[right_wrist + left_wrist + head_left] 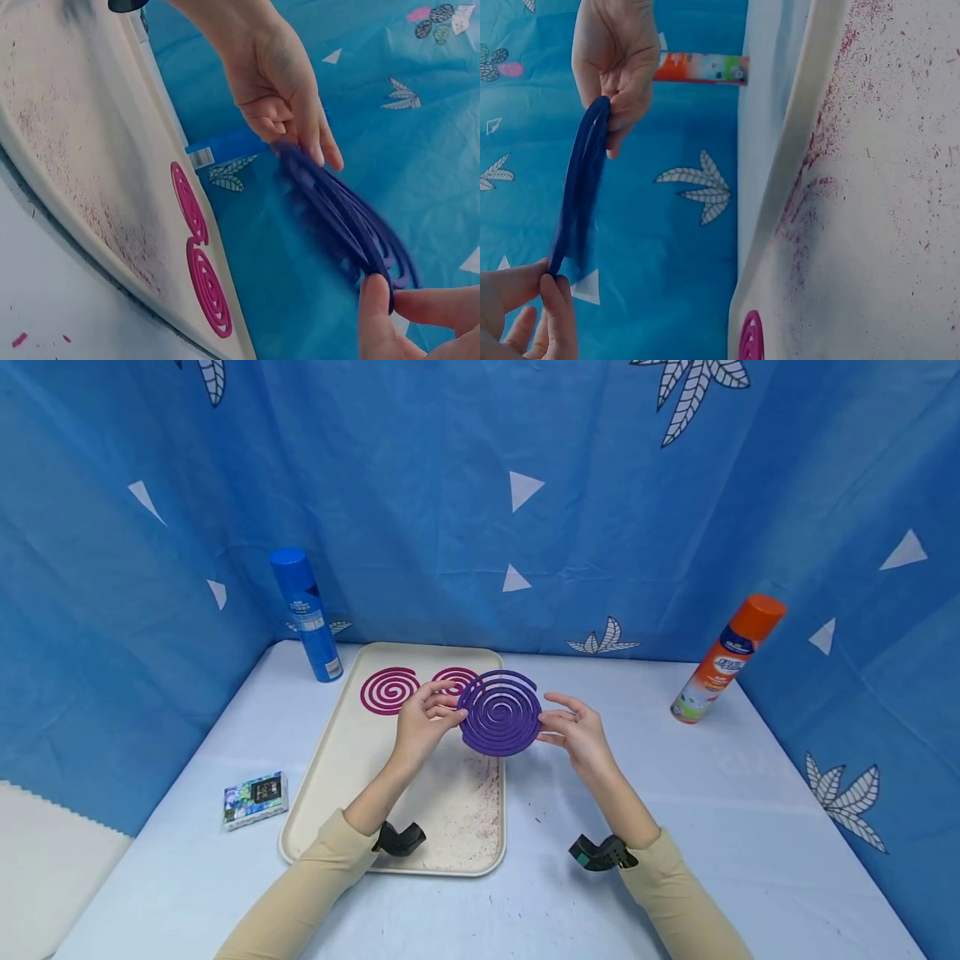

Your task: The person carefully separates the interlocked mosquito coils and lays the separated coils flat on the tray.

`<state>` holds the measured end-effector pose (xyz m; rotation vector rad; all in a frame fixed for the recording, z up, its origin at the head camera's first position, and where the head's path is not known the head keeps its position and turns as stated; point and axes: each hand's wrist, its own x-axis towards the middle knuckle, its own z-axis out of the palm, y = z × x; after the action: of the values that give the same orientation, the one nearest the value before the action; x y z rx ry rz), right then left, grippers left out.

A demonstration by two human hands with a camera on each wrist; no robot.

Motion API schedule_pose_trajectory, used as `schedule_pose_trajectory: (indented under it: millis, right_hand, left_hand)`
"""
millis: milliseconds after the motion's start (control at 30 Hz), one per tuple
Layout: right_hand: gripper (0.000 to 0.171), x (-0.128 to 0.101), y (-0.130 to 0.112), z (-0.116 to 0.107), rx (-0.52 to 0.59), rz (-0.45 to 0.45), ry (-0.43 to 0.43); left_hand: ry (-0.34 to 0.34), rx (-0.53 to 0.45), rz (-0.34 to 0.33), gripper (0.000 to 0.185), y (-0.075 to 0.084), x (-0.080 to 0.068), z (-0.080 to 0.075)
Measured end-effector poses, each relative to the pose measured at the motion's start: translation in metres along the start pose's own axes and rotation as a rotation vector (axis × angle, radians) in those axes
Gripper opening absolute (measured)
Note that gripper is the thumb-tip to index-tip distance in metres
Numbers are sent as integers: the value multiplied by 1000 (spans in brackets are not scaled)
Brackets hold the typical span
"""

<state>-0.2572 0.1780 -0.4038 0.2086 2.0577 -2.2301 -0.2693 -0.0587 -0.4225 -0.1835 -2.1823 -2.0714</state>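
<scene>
A purple mosquito coil (500, 717) is held up over the right edge of the beige tray (330, 777). My left hand (423, 727) pinches its left rim between thumb and fingers. On the opposite rim, my right hand (587, 739) pinches it too, other fingers spread. Seen edge-on in the right wrist view, the purple coil (341, 214) shows layered rings slightly apart from one another. Two magenta mosquito coils lie flat at the tray's far end: the left coil (391, 691) shows whole, while the purple one and my left fingers partly cover the right coil (450, 672).
A blue spray can (307, 618) stands behind the tray's far left corner. An orange spray can (723, 664) stands at the back right. Left of the tray lies a small patterned box (255, 800). Reddish crumbs dot the tray's right side, and a blue curtain (420, 510) hangs behind.
</scene>
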Motion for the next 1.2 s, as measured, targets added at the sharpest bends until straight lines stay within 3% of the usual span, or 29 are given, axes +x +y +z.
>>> schedule_pose_trajectory:
  millis: [167,400,700,900,1200]
  right_hand:
    - [49,1,1,0,-19,24,12]
    - [47,-2,-2,1,-44,-30,1]
    - [48,1,-4,-3,-2,40,28]
    - [49,3,-4,-3,-3,55,52]
    - [45,5,3,0,-25,80,50]
  left_hand:
    - [13,-33,-6,43,1,0,0]
    - [17,-163,-175,41,3,3,-3]
    - [68,-145,-239,38,6,10,-19]
    - [124,-102,-263,42,3,12,-46]
    - [163,42,-306,45,-17,-1,-109]
